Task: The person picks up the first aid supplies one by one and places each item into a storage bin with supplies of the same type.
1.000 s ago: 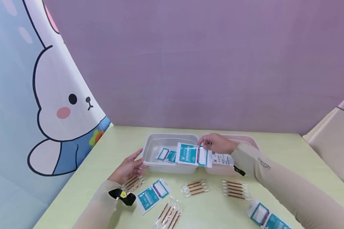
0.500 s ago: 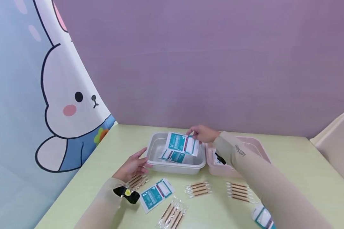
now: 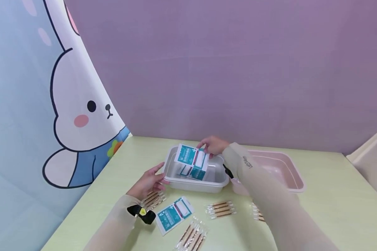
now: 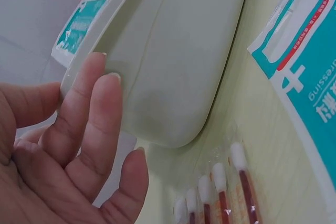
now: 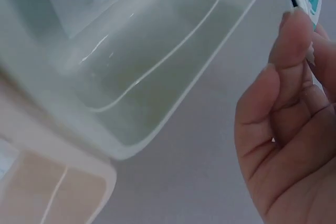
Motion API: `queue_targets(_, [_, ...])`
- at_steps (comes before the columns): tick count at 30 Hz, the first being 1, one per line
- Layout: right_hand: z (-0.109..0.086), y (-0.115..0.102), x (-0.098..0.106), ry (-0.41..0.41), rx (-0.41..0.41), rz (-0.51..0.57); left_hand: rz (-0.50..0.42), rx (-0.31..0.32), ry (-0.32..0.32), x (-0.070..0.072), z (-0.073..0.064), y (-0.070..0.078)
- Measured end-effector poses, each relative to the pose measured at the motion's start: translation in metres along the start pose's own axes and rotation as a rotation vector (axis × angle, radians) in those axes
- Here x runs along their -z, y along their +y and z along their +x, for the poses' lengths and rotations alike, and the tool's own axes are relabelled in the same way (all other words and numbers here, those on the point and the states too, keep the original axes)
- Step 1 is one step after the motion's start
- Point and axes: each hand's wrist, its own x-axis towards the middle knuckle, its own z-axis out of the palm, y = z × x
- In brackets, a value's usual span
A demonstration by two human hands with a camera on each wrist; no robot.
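Well, a smooth mauve cloth [image 3: 207,76] is hanging behind the table's far edge, and a pale blue cloth [image 3: 66,129] printed with a rounded white rabbit is sloping down beside the left edge. Below them the matte, pale yellow table [image 3: 330,195] is spreading wide. Two plastic bins, oblong with rounded corners, are sitting side by side near the far edge: a pink bin [image 3: 294,176] on the right, partly hiding behind a beige sleeve [image 3: 270,195], and a milky white bin [image 3: 198,187] on the left, with a turned-out rim.

The left hand [image 3: 149,181] is lightly pinching the white bin's near-left corner between its thumb and softly bent fingers. The right hand [image 3: 213,144] is pinching the right end of a glossy teal-and-white packet [image 3: 188,156], its other fingers curling inward. That packet is tilting over the white bin, partly covering a second packet [image 3: 198,173] lying inside; whether they're touching, I can't tell. A third packet [image 3: 175,215] is lying flat and slanted on the table before that bin.

Smallest, thin brown swabs [image 3: 220,209] with fluffy white ends are lying in clear, crinkled wrappers between the bins and the near edge, one pack partly hiding behind the sleeve.
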Motion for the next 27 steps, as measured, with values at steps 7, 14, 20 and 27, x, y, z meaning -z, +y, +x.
queue_targets(7, [0.01, -0.004, -0.014, 0.006, -0.054, 0.0, 0.003, 0.0, 0.005, 0.0, -0.001, -0.001])
queue_targets(14, [0.018, 0.004, -0.024, 0.036, -0.136, -0.004, 0.003, -0.003, 0.003, -0.001, -0.002, -0.002])
queue_targets(20, [0.021, 0.013, -0.029, 0.041, -0.183, 0.029, 0.003, -0.011, -0.001, -0.003, -0.002, -0.002])
queue_targets(27, [0.022, 0.018, -0.034, 0.031, -0.23, 0.01, 0.015, -0.01, -0.005, -0.006, -0.003, -0.001])
